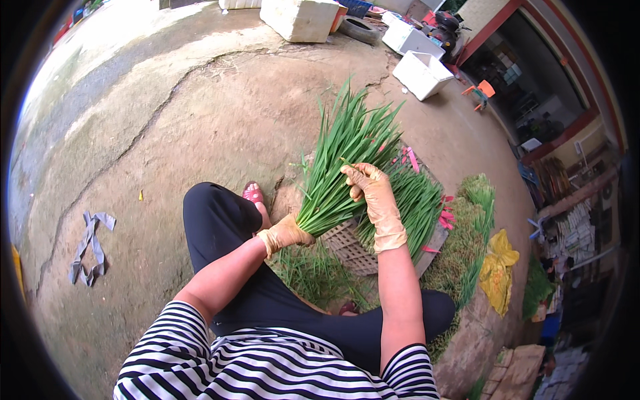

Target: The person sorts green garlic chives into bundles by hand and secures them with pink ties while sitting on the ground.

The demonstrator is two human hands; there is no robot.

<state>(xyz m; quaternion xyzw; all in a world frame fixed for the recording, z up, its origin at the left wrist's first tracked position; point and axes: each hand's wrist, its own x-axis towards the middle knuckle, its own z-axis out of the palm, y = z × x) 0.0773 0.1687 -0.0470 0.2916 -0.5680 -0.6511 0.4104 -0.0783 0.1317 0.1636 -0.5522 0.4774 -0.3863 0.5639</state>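
Observation:
Both my hands wear tan rubber gloves. My left hand [287, 233] is closed around the pale stem ends of a thick bunch of long green leaves [340, 155], resembling garlic chives, which fans out up and to the right. My right hand [374, 192] is raised at the right side of the bunch, fingers bent, with a thin yellowish blade at the fingertips. Below it, more green bunches [417, 205] lie on an upturned plastic lattice crate [350, 247], with pink ties [446, 212] beside them. Loose green blades [315, 270] are scattered on the ground between my legs.
A long pile of greens [450, 250] lies at the right, with a yellow plastic bag [499, 272] beside it. White foam boxes [424, 75], a tyre [359, 30] and a small orange chair [482, 92] stand farther off. Grey cloth strips [91, 250] lie on the concrete at the left.

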